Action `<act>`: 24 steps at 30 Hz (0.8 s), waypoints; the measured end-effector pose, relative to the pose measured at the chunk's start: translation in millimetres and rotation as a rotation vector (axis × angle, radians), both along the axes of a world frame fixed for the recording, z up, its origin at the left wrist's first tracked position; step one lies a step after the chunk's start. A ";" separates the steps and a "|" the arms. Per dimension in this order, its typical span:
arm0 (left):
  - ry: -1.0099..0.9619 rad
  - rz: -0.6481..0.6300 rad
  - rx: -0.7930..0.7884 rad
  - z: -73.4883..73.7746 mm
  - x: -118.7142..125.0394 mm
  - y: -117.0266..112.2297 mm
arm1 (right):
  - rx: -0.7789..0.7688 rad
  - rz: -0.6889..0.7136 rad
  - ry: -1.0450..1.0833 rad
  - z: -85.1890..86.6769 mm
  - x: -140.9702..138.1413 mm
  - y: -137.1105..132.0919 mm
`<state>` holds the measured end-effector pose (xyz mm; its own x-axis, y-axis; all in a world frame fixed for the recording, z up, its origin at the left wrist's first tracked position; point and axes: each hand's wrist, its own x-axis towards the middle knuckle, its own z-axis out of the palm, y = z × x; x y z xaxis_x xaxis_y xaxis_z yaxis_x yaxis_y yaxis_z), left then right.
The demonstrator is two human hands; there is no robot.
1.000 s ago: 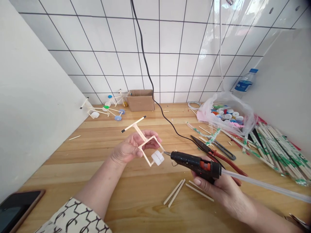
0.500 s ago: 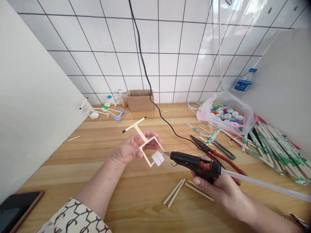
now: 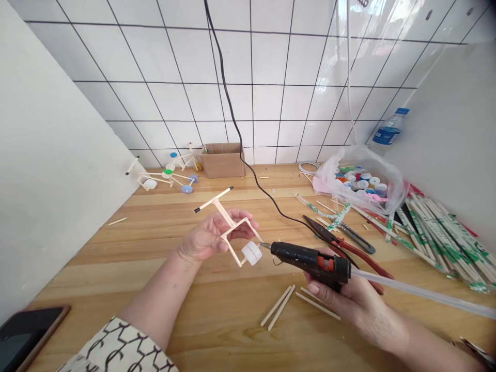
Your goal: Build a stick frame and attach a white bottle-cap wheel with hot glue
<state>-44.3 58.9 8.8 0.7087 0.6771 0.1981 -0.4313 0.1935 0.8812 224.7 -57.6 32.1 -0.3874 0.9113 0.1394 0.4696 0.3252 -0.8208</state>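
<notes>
Far left, your phone point(image 3: 27, 330) lies dark on the wooden counter point(image 3: 96, 268), by your patterned sleeve point(image 3: 120, 346). Behind it, near the back wall, sit two finished stick models with bottle cap wheels point(image 3: 166, 175), then a cardboard box point(image 3: 222, 160), with a black cord point(image 3: 248, 160) running down from the wall past it.

Middle: your left hand point(image 3: 205, 237) has its fingers curled, holding up a pale wooden stick frame point(image 3: 232, 227) above the counter, with a white bottle cap wheel point(image 3: 251, 253) at the frame's near end. Your right hand point(image 3: 341, 294) wraps around the grip of a black hot glue gun point(image 3: 310, 263), its nozzle just beside the wheel, with a clear glue stick point(image 3: 418, 292) sticking out the back. Loose cut sticks point(image 3: 281, 307) lie on the counter below.

Right: red-handled cutters point(image 3: 349, 253) lie just past the glue gun. Behind them is a plastic bag of bottle caps point(image 3: 360, 181), with a water bottle point(image 3: 387, 134) beyond it. Far right, a pile of wrapped chopsticks point(image 3: 445, 237).
</notes>
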 end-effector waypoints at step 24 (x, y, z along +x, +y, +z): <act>0.001 0.182 -0.017 3.4 3.2 -0.4 | -0.088 -0.033 0.107 -5.6 -4.0 -5.3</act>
<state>-41.1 58.5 12.2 0.5744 0.7975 0.1844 -0.4595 0.1277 0.8790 220.7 -63.0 26.5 -0.3440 0.9339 0.0972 0.3872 0.2354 -0.8915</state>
